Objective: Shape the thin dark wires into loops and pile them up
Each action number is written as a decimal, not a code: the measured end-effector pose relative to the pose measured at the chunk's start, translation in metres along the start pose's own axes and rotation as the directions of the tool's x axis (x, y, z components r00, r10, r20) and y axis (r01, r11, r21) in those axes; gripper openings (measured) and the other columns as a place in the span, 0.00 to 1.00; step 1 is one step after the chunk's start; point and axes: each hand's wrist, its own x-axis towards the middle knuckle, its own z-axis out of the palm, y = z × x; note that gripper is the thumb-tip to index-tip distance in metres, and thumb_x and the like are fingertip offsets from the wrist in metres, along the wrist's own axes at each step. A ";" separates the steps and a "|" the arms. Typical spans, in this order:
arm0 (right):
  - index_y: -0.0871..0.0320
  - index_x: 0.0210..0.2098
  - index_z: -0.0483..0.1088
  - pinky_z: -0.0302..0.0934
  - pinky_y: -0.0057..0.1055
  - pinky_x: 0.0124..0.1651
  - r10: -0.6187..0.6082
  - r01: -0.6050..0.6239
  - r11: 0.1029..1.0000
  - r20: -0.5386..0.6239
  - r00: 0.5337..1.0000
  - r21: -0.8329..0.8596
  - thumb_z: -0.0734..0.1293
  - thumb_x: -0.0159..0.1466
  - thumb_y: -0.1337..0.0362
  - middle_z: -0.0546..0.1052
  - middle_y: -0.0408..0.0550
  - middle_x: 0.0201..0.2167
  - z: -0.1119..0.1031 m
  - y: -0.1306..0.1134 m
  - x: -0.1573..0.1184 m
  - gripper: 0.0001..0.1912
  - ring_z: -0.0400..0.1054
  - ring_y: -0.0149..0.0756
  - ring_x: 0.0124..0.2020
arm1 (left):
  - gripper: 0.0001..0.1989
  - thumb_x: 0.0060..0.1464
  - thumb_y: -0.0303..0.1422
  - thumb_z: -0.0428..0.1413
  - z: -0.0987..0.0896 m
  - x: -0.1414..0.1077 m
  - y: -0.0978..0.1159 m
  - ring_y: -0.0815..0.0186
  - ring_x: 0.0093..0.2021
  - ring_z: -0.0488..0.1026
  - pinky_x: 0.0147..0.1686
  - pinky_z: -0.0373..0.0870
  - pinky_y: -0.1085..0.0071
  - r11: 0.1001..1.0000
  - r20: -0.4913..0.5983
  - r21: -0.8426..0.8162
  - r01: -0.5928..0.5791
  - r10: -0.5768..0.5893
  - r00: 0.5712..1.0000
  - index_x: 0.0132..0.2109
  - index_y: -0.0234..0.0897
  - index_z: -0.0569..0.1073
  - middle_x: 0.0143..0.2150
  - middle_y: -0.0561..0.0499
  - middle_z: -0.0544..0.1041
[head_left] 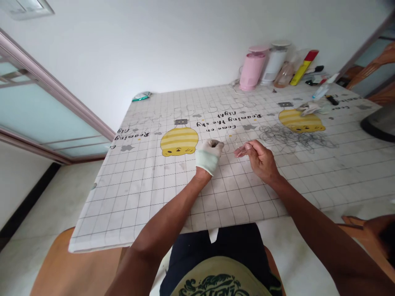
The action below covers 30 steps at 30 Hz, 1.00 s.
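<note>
My left hand [210, 154], in a white glove with a pale green cuff, is held over the middle of the table, fingers curled into a pinch. What it grips, if anything, is too small to make out. To its right is my bare right hand [261, 158], thumb pressed against the fingers on a thin, clear, shiny strand [237, 142]. The strand loops faintly in the space between both hands. Just beyond my right hand lies a loose tangle of thin dark wire-like loops [293, 137]. Fainter curled pieces [212, 107] lie in a row farther back.
A checked tablecloth [145, 193] covers the table. Along the wall stand a pink cylindrical device [252, 70], a white one [273, 65], a bottle [284, 75] and a yellow-red can [304, 69]. A crumpled glove [310, 107] and a dark-based metal container [381, 121] are at right; a green-edged packet [141, 96] is back left.
</note>
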 end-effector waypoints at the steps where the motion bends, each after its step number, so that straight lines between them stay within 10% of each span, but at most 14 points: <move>1: 0.52 0.40 0.70 0.74 0.40 0.41 0.053 -0.054 0.996 0.014 0.999 0.077 0.60 0.75 0.45 0.83 0.49 0.38 0.002 -0.002 0.000 0.19 0.79 0.41 0.36 | 0.08 0.59 0.35 0.57 0.000 0.000 0.001 0.66 0.33 0.73 0.37 0.67 0.69 0.997 -0.035 0.063 -0.034 0.037 0.999 0.32 0.40 0.75 0.30 0.52 0.77; 13: 0.54 0.37 0.69 0.65 0.34 0.22 0.284 -0.354 0.861 0.231 0.931 0.366 0.64 0.72 0.43 0.75 0.43 0.24 0.028 -0.029 0.008 0.20 0.69 0.35 0.18 | 0.17 0.62 0.29 0.51 0.000 -0.002 -0.002 0.64 0.29 0.65 0.32 0.57 0.66 0.864 0.075 0.434 -0.255 0.248 0.966 0.23 0.41 0.66 0.24 0.51 0.70; 19: 0.54 0.35 0.73 0.65 0.34 0.30 0.239 -0.219 0.961 0.103 0.966 -0.170 0.62 0.73 0.53 0.77 0.44 0.24 -0.001 -0.016 0.020 0.16 0.72 0.36 0.23 | 0.08 0.61 0.35 0.56 -0.011 0.013 -0.007 0.62 0.40 0.75 0.42 0.67 0.68 0.975 -0.079 0.219 -0.046 0.065 0.995 0.33 0.42 0.76 0.36 0.50 0.81; 25: 0.55 0.30 0.72 0.63 0.38 0.37 0.267 -0.058 0.670 0.168 0.949 -0.740 0.61 0.70 0.59 0.80 0.52 0.30 -0.043 0.030 0.029 0.15 0.73 0.44 0.33 | 0.07 0.59 0.38 0.59 -0.029 0.019 -0.007 0.62 0.39 0.77 0.44 0.70 0.67 0.990 -0.062 0.141 -0.006 0.015 0.998 0.35 0.42 0.79 0.35 0.51 0.82; 27: 0.57 0.35 0.75 0.65 0.42 0.42 0.214 -0.011 0.608 0.151 0.965 -0.794 0.61 0.69 0.59 0.81 0.58 0.36 -0.044 0.032 0.032 0.13 0.75 0.51 0.41 | 0.07 0.59 0.38 0.59 -0.035 0.019 -0.006 0.62 0.39 0.77 0.45 0.70 0.67 0.988 -0.052 0.155 -0.004 0.013 0.999 0.35 0.42 0.79 0.35 0.51 0.82; 30: 0.57 0.44 0.77 0.67 0.45 0.50 0.161 -0.060 0.745 0.092 0.983 -0.664 0.62 0.70 0.56 0.82 0.58 0.43 -0.030 0.018 0.038 0.15 0.75 0.52 0.48 | 0.07 0.58 0.37 0.58 -0.042 0.017 -0.005 0.62 0.39 0.77 0.46 0.70 0.67 0.983 -0.045 0.183 0.002 0.007 0.999 0.34 0.42 0.79 0.33 0.51 0.81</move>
